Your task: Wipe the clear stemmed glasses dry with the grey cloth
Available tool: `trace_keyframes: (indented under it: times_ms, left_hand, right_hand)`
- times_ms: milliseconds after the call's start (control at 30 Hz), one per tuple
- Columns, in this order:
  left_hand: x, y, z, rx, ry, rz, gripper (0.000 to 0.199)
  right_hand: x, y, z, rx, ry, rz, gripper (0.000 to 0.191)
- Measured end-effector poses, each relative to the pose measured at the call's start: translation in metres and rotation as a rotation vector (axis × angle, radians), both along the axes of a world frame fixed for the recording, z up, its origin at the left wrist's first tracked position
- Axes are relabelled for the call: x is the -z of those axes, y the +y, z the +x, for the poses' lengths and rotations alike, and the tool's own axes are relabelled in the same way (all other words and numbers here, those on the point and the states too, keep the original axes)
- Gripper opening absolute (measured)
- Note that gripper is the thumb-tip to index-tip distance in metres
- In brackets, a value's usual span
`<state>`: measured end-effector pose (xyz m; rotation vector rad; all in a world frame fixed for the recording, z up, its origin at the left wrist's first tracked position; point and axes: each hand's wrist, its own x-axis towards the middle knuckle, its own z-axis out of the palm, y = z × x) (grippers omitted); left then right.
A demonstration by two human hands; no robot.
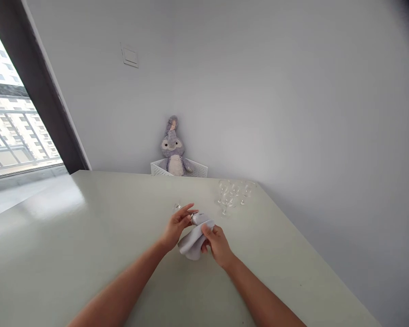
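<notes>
While both hands meet over the middle of the bench (122, 227), a pale cloth (192, 244) sits right between them, just above the bench top. The cloth's long way runs on a slant, from its far end, a bit to the right, down to a loose end that hangs nearer and to the left. The right hand (220, 244) has the most of it. Its thumb lies on top and its fingers curl under, pinching the cloth from the right side.

The left hand (176, 228) is up at the cloth's far left edge. Its thumb and a finger seem to pinch a small shiny bit that looks like part of a glass (192, 217), with the rest tucked in the cloth. Because it is covered, I can't tell which way the glass points. The other left fingers reach out loosely toward the right hand.

Both arms come in from the near side and lean in toward each other. Just past the left hand is another glass (176, 207), partly hidden. More glasses (226, 199) stand in a bunch, farther away and to the right.
</notes>
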<state>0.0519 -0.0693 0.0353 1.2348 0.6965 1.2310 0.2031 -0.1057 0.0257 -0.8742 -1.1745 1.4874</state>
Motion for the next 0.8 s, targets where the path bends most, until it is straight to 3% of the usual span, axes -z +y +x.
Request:
trace_keyframes:
  times_ms: [100,167,267,367,500,567,667,800]
  left_hand:
    - [-0.004,0.001,-0.002,0.006,0.039,-0.135,0.043]
    - [-0.007,0.002,-0.004,-0.071,0.109,-0.133,0.039]
    - [-0.011,0.002,-0.004,-0.151,0.128,0.004,0.032]
    - [-0.014,-0.002,-0.001,-0.085,0.100,0.131,0.034]
    - [-0.011,-0.004,-0.001,-0.100,0.171,0.203,0.031]
    - [-0.009,-0.001,-0.003,-0.122,0.226,0.177,0.033]
    - [-0.009,0.003,-0.006,-0.111,0.194,0.074,0.047]
    - [-0.009,0.005,-0.006,-0.076,0.143,-0.081,0.060]
  right_hand:
    - [0.000,-0.007,-0.001,0.098,-0.346,0.282,0.026]
    - [-0.002,-0.008,-0.001,0.089,-0.408,0.337,0.025]
    - [-0.005,-0.003,0.001,0.007,-0.142,0.141,0.030]
    - [-0.004,0.004,0.003,-0.047,0.267,-0.144,0.030]
    - [0.000,0.005,0.002,-0.139,0.396,-0.247,0.027]
    - [-0.001,0.003,-0.001,-0.134,0.323,-0.184,0.029]
    - [-0.003,-0.002,-0.003,-0.100,0.049,0.003,0.030]
    - [0.000,-0.004,0.000,0.096,-0.448,0.338,0.021]
